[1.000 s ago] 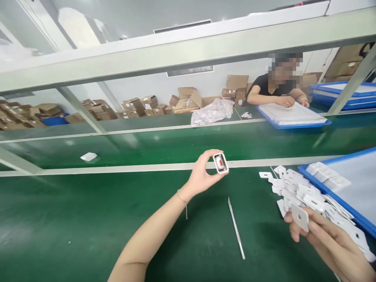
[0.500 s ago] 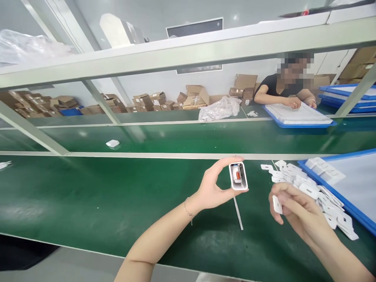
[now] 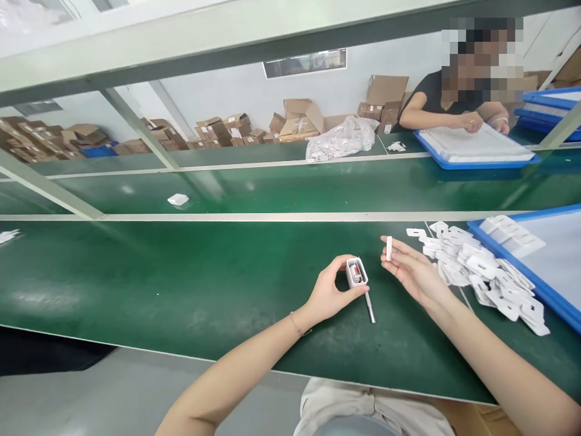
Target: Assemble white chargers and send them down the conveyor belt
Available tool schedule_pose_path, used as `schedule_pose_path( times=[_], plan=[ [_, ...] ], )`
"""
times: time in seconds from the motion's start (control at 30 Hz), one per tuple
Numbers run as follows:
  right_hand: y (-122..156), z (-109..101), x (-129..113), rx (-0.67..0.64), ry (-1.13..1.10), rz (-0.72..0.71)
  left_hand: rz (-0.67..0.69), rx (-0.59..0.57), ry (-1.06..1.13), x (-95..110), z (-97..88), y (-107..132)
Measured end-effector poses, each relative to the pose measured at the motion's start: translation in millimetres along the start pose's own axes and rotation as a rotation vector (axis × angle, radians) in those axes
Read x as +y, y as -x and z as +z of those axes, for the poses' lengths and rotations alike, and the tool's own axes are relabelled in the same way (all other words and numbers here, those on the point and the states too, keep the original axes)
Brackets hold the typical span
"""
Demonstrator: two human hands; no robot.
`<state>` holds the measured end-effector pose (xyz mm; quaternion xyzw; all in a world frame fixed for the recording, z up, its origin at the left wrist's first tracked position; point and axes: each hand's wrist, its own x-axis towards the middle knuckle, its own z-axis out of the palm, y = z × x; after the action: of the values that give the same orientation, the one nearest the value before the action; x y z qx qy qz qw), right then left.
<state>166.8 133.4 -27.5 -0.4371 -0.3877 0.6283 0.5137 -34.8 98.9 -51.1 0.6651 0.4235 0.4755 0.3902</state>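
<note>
Left grip (image 3: 329,293) pinches housing (image 3: 356,272); right grip (image 3: 411,272), cover (image 3: 389,248).

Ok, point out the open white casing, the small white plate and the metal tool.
open white casing (image 3: 356,273): head view, open face.
small white plate (image 3: 389,248): head view, narrow edge.
metal tool (image 3: 371,309): head view, shaft.

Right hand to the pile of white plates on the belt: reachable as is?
Probably yes: the pile lies right beside the right hand, nothing between, though its fingers hold one white plate.
</note>
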Motion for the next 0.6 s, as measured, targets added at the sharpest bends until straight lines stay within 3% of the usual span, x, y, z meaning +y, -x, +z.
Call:
schedule_pose_path(
  times=[0.2,0.3,0.4,0.6],
  plan=[
    [1,-11,16,-0.066,0.128,-0.033,0.139,-0.025,-0.133,-13,-2.9,5],
    [13,-8,19,-0.169,0.266,-0.216,0.27,-0.076,-0.218,-16,-2.4,5],
    [23,0,22,-0.242,0.337,-0.367,0.31,-0.094,-0.252,-17,-0.5,5],
    [26,9,24,-0.261,0.344,-0.35,0.308,-0.056,-0.275,-17,2.1,6]
  ],
)
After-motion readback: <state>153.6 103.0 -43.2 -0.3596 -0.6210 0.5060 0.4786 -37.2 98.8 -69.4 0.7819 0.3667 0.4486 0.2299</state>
